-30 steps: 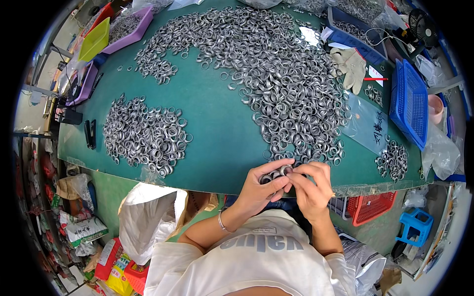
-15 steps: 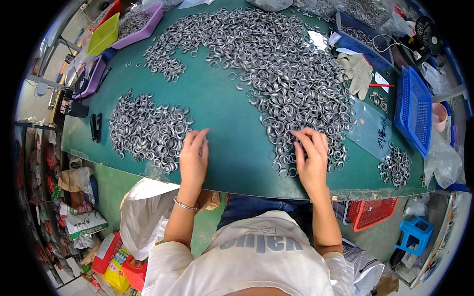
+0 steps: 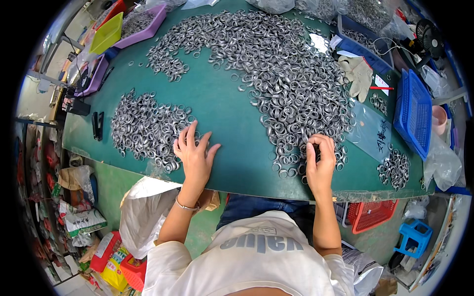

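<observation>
Silvery metal rings lie in two heaps on the green table [image 3: 237,123], and everything turns on which heap sits under which of my hands. The big heap of rings [image 3: 276,74] spreads from the far middle of the table down toward my right hand [image 3: 320,165], whose fingers curl down into its near edge; whether they pinch a ring I cannot tell, the fingertips being buried among the metal. The small heap of rings [image 3: 145,128] lies to my left, and my left hand [image 3: 195,155] rests flat and spread at its right-hand border, fingertips touching the nearest rings, holding nothing. Bare green cloth separates the two hands. Beyond the big heap, to the right, lie a pair of work gloves [image 3: 358,74] and a blue basket [image 3: 414,113]; purple trays [image 3: 143,22] stand at the far left.
</observation>
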{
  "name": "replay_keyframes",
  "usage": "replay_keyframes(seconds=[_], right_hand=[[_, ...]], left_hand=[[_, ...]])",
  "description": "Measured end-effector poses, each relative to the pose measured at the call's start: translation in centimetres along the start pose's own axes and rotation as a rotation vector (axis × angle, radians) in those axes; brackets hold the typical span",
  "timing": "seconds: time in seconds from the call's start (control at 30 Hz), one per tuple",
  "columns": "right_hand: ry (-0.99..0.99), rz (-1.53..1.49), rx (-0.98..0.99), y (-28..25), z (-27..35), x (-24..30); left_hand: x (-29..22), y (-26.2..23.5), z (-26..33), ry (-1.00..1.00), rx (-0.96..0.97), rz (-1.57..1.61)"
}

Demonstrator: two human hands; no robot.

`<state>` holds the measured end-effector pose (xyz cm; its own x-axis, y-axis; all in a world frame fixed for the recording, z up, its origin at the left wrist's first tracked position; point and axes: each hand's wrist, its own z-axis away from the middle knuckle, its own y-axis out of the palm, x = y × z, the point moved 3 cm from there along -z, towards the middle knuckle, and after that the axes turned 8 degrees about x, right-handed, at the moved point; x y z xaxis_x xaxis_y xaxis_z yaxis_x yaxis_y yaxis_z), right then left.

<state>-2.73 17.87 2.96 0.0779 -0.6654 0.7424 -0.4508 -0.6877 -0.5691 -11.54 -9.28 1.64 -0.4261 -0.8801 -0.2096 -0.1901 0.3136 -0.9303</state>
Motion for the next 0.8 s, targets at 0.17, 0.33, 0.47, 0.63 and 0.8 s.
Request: replay_keyframes(seconds=[0.17,0.33,0.47,0.63,0.8], right_hand=[[0.237,-0.495,0.153,-0.3,2.1,1.5],[-0.147,-0.153,0.314,0.6,2.8,6.2],[-0.136,-0.196,0.388,0.7,2.0,5.6],[-0.223,0.322,0.224,1.0,-0.4,5.0],[-0.2,0.292,0.198,1.7,-0.7,2.5]], left_hand=[[-2.2,-1.6,-0.1,0.029,-0.112,0.254],[-9.7,-0.5,3.1,-0.165,0.507,1.528],[-11.1,1.8,4.2,-0.518,0.694,1.894],[-9.9,2.0,4.5,-0.619,0.81,2.031],[-10.6,1.3,3.8,-0.628,0.735,2.106]])
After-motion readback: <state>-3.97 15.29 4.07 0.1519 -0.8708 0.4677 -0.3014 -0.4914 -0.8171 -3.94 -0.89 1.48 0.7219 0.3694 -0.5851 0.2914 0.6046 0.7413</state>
